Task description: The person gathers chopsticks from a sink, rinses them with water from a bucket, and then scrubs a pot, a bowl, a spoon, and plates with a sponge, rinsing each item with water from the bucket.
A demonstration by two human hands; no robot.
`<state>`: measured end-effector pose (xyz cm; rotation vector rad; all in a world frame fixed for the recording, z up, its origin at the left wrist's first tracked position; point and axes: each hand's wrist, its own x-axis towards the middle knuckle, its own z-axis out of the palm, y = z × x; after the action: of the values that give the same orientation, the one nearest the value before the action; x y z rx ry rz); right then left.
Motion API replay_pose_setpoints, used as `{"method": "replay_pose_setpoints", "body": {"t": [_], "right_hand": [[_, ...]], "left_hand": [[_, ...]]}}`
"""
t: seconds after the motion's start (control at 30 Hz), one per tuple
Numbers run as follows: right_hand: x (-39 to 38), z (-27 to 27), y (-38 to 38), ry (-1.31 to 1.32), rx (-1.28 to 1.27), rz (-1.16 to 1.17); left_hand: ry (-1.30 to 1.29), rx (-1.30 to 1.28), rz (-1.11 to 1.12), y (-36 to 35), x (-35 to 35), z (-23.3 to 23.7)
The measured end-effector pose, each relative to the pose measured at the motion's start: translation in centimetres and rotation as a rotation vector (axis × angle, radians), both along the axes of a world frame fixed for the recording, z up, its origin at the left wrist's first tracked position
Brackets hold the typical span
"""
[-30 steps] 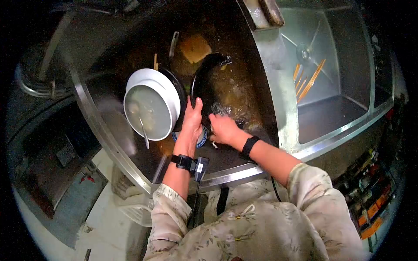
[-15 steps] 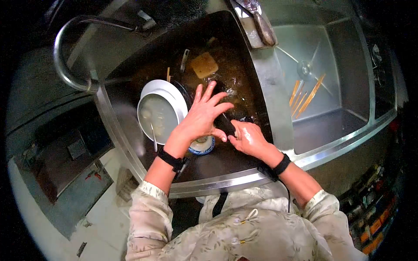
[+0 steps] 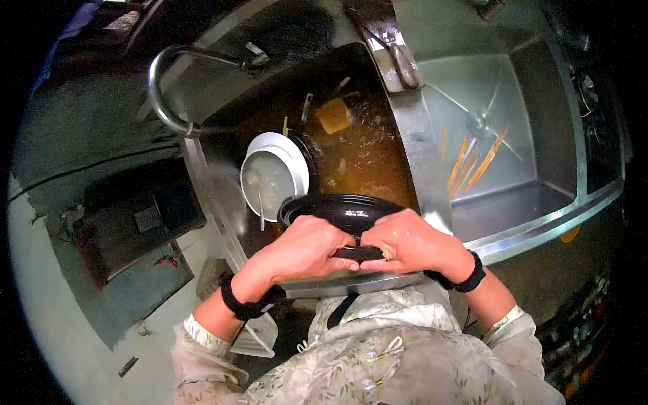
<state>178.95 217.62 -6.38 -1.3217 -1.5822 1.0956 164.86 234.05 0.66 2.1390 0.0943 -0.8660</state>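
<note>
A black glossy pot [image 3: 351, 208] is tilted at the near edge of the left sink basin. Both hands grip its near side. My left hand [image 3: 312, 248] is closed around the left part of the rim or handle. On the right part, my right hand [image 3: 408, 243] is closed too, with a small tan thing, perhaps a scrubber, under its fingers. White bowls [image 3: 273, 172] with cloudy liquid and a spoon [image 3: 261, 210] stand to the left of the pot. Behind it, a yellowish sponge [image 3: 333, 116] lies in brown water.
A curved metal faucet [image 3: 156, 88] arches at the back left. Several chopsticks [image 3: 487, 159] lie in the right basin [image 3: 547, 121]. On the divider [image 3: 425, 128], a dark-handled tool [image 3: 405, 67] rests at the back. The sink's front rim [image 3: 520, 243] runs close to my body.
The black pot has come up into view at the near edge. My left hand has gone from spread fingers to a grip on it, and both hands are nearer my body.
</note>
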Motion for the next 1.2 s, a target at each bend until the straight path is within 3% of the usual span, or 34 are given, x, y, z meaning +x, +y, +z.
{"method": "replay_pose_setpoints", "body": {"t": [0.1, 0.17, 0.23, 0.3, 0.33, 0.37, 0.43, 0.47, 0.57, 0.63, 0.67, 0.7, 0.77, 0.83, 0.87, 0.9, 1.0, 1.03, 1.1, 1.2], "right_hand": [[1.2, 0.9, 2.0, -0.051, 0.164, -0.071], [1.8, 1.3, 3.9, -0.057, 0.401, -0.28], [2.3, 0.8, 5.5, 0.017, 0.603, -0.565], [0.9, -1.5, 6.0, 0.366, 0.421, -0.853], [0.4, -3.2, 6.4, 0.389, 0.37, -0.883], [-0.1, -5.1, 6.8, 0.413, 0.319, -0.912], [-1.9, -9.8, 7.6, 0.342, 0.19, -0.915], [-3.1, -13.0, 7.7, 0.383, 0.018, -0.901], [-4.9, -20.4, 8.1, -0.235, -0.407, -0.806], [-4.9, -22.8, 8.1, -0.505, -0.477, -0.697], [-4.6, -23.7, 8.7, -0.578, -0.655, -0.655], [-4.7, -26.7, 7.9, -0.741, -0.66, -0.625], [-5.3, -26.8, 7.3, -0.809, -0.652, -0.677], [-7.3, -35.8, 4.5, -1.02, -0.598, -0.436], [-7.3, -36.2, 4.2, -1.047, -0.659, -0.132], [-7.0, -36.8, 4.2, -1.053, -0.651, -0.123], [-5.5, -37.6, 3.6, 0.604, -0.97, -0.546], [-5.1, -35.1, 3.7, 0.588, -0.974, -0.555], [-4.8, -24.4, 7.4, 1.279, -0.723, -0.739], [-5.3, -10.8, 10.7, 1.48, -0.486, -0.764]], "left_hand": [[-0.031, 0.064, 0.172, -0.3, -2.2, 1.4], [0.101, 0.038, 0.549, -0.3, -3.8, 2.2], [0.161, 0.026, 0.676, -0.8, -6.3, 2.0], [-0.086, -0.312, 1.161, -1.3, -8.8, 1.2], [0.165, -0.082, 1.094, -0.1, -7.9, 4.6], [0.161, -0.076, 1.111, -0.4, -8.9, 4.4], [-0.149, -0.256, 1.461, -1.1, -11.5, 2.6], [-0.097, -0.417, 1.522, -0.8, -12.9, 1.7], [-0.218, -0.538, 1.738, -1.4, -14.2, 0.5], [-0.296, -0.535, 1.797, -1.5, -14.3, 0.0], [-0.322, -0.592, 1.85, -1.5, -14.6, -0.4], [-0.347, -0.653, 1.901, -1.5, -14.9, -0.7], [-0.38, -0.685, 1.947, -1.5, -15.7, -1.9], [-0.413, -0.646, 2.001, -1.5, -16.1, -2.2], [-0.433, -0.722, 2.016, -1.4, -16.0, -2.1], [-0.442, -0.722, 2.026, -1.3, -16.1, -2.4], [-0.472, -0.76, 1.998, -1.2, -16.1, -2.8], [-0.472, -0.78, 1.998, -1.5, -16.2, -3.0], [-0.496, -0.759, 2.005, -1.3, -15.9, -3.7], [-0.496, -0.732, 2.008, -1.6, -14.7, -3.2]]}}
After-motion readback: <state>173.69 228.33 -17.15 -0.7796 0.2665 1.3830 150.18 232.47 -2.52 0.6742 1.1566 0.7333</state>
